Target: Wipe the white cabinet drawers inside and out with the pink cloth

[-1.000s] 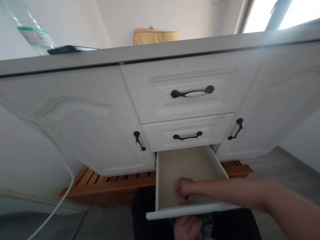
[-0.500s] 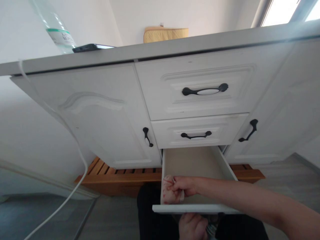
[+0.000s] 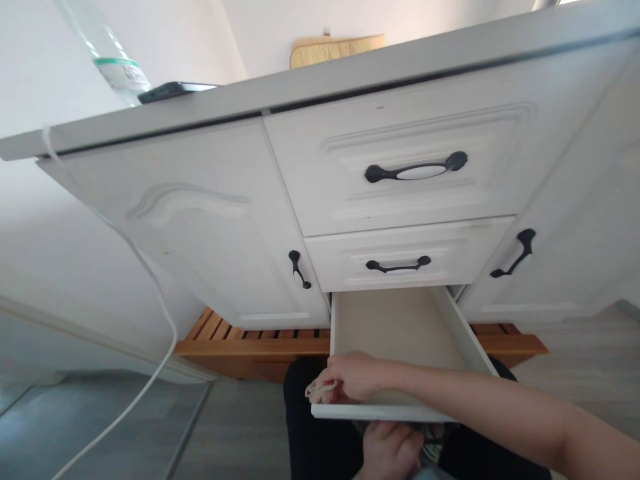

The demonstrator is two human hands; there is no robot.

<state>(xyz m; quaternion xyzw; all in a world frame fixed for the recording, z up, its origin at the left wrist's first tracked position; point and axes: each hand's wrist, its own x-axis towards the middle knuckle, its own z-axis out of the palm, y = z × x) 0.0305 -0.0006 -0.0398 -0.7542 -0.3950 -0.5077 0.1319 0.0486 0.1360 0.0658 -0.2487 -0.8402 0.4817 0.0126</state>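
Note:
The bottom drawer (image 3: 470, 347) of a white cabinet stands pulled out, its pale floor bare. My right hand (image 3: 350, 377) reaches in from the right to the drawer's front left corner, fingers curled on a small white cloth with red marks (image 3: 317, 389), which sticks out past the corner. Below the drawer front, over my dark trousers, my left hand (image 3: 390, 450) is partly hidden. A bit of striped fabric (image 3: 431, 445) shows just to its right, and I cannot make out whether the hand grips it.
Two shut drawers with black handles (image 3: 415, 170) sit above the open one, with a cabinet door (image 3: 200, 227) on each side. On the countertop are a plastic bottle (image 3: 113, 57) and a dark phone (image 3: 173, 90). A white cable (image 3: 160, 307) hangs to the grey floor. A wooden slat base (image 3: 240, 340) runs under the cabinet.
My right hand has slid with the cloth from the drawer's middle to its front left corner, so the cloth now pokes over the edge. The view has shifted slightly.

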